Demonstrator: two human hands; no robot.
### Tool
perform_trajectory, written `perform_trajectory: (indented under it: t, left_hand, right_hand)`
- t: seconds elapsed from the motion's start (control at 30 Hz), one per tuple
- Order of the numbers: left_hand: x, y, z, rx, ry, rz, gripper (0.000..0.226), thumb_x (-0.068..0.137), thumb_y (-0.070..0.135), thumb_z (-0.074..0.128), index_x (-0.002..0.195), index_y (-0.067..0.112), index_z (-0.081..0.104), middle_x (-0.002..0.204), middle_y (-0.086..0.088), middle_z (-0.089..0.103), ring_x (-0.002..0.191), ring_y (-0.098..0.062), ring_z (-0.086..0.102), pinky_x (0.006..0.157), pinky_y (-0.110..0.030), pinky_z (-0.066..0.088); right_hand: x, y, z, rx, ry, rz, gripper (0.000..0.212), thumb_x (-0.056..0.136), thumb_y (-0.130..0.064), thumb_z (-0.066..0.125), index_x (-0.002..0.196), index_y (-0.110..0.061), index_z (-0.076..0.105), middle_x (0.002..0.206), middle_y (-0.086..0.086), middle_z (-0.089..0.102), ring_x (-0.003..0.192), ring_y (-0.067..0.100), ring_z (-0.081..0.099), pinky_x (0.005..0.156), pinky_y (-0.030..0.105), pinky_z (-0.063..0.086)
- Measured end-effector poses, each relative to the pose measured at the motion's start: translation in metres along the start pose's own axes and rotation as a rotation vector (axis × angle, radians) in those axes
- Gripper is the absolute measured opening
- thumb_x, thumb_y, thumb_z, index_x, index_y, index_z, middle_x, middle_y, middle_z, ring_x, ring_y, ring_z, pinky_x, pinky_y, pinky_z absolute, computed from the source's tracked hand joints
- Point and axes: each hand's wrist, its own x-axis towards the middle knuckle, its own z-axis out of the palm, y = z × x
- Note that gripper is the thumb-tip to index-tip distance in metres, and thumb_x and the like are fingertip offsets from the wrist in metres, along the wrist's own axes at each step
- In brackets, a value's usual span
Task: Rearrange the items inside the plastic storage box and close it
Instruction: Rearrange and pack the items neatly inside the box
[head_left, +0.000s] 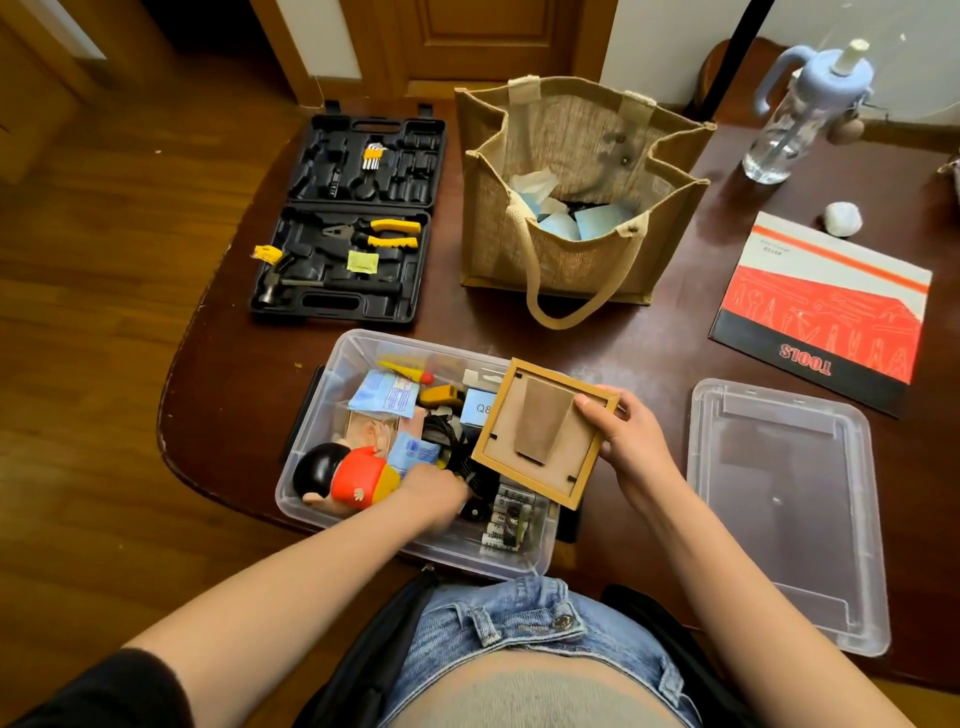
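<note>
Sorting underway. Right hand (626, 441) grips frame (543, 434) above box (311, 415); left hand (434, 491) digs inside, grip unclear. Lid (784, 512) off on tabletop (649, 343); closing remains.

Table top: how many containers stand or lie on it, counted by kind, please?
Clear plastic storage box, open: 1
Black tool case, open: 1
Jute tote bag: 1
Water bottle: 1
Total: 4
The box's lid lies apart, to the right.
</note>
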Motion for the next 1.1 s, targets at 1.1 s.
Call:
perform_trajectory:
  t: [1.1]
  left_hand:
    - [-0.073,-0.105,-0.013,-0.393,0.104,0.013,0.079,0.064,0.058,0.077,0.132,0.038,0.041,0.141,0.013,0.037,0.127,-0.015,0.040,0.095,-0.035,0.037]
  right_hand:
    - [0.001,0.007,0.012,-0.037,0.003,-0.010,0.027,0.086,-0.019,0.067,0.112,-0.013,0.062,0.111,0.010,0.066,0.104,0.023,0.063,0.092,0.045,0.052]
